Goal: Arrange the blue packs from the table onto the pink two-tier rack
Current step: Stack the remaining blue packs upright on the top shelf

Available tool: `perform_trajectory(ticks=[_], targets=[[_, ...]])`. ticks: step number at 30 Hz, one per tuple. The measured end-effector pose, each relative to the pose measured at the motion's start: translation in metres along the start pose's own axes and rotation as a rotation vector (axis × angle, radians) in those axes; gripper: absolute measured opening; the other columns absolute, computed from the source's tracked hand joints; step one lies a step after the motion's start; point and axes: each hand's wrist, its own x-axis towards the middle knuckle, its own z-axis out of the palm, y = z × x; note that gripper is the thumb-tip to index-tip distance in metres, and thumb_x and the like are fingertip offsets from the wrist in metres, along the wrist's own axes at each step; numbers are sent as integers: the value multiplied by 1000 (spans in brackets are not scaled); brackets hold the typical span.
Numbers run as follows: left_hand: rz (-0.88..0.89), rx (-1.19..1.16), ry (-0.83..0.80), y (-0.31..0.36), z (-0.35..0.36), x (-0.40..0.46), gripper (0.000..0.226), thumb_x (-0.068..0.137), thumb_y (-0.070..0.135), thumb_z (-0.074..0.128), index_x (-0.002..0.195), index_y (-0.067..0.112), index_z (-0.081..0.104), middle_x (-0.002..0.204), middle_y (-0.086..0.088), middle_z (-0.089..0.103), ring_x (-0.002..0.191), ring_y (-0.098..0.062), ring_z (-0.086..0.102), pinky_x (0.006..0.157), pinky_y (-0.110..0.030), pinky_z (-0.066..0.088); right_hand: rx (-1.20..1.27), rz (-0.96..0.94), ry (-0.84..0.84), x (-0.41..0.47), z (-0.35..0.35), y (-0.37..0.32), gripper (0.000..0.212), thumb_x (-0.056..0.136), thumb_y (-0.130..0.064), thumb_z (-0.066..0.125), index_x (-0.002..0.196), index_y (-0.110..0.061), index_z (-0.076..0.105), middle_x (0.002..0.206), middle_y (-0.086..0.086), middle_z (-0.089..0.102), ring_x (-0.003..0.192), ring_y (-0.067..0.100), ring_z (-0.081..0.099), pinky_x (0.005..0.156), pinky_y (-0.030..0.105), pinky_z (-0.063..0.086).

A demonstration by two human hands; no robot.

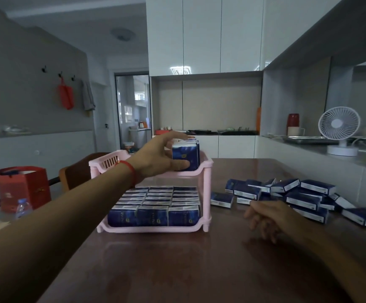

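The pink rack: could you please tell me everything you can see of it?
The pink rack looks like moulded plastic, with two trays joined by corner posts and a slotted end wall at upper left. It stands upright on the brown table. Its lower tier is filled with rows of upright blue packs. The upper tier holds only a few packs at its right end, which the left hand grips, thumb on the front pack. The right hand is off to its right and does not touch it.

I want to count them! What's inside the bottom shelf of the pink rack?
Blue packs standing upright in three columns fill the pink rack's lower tier. Back rows are partly hidden.
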Motion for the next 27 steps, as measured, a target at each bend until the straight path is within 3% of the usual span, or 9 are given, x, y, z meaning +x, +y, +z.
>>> perform_trajectory(ticks=[2,6,10,12,18,22,27], targets=[[-42,4,-11,0,-2,-1,68,80,14,79,138,27,45,107,8,53,88,-8,61,55,-10,50,2,5,1,1,0,1,56,82,-52,52,96,-1,71,87,28,70,54,25,60,42,26,42],[-122,78,-29,-3,-13,-1,62,82,23,77,137,21,48,115,-2,62,101,-17,62,76,-24,53,-16,14,-14,2,-2,2,55,84,-53,50,97,-3,71,87,25,71,56,25,61,43,26,43],[-73,143,-51,-2,-11,1,34,87,21,71,121,17,66,107,3,70,95,-13,64,66,-16,46,-38,16,-14,2,-2,4,53,85,-54,50,96,-7,73,86,22,72,58,26,62,44,26,44],[-58,174,-33,-2,-6,3,32,87,20,71,119,17,67,105,5,69,93,-11,62,66,-16,45,-54,26,-18,2,-2,4,53,86,-54,49,97,-8,73,85,20,73,60,26,63,45,27,44],[-107,178,13,-10,-2,9,67,80,25,79,140,21,49,112,0,68,96,-16,65,75,-27,53,-44,25,-18,1,-1,2,54,85,-54,50,96,-6,72,84,22,72,59,28,61,45,26,43],[-73,221,43,-10,-1,7,74,79,24,80,142,24,42,120,-3,65,97,-17,65,79,-31,57,-51,35,-28,1,-1,3,54,87,-55,50,96,-8,73,84,21,73,61,28,61,45,27,43],[-40,166,-20,5,-5,4,82,79,46,76,147,28,35,132,1,48,103,-10,57,76,-16,47,-57,37,-37,0,-1,1,53,88,-55,49,96,-8,73,84,20,73,61,28,62,45,26,43]])
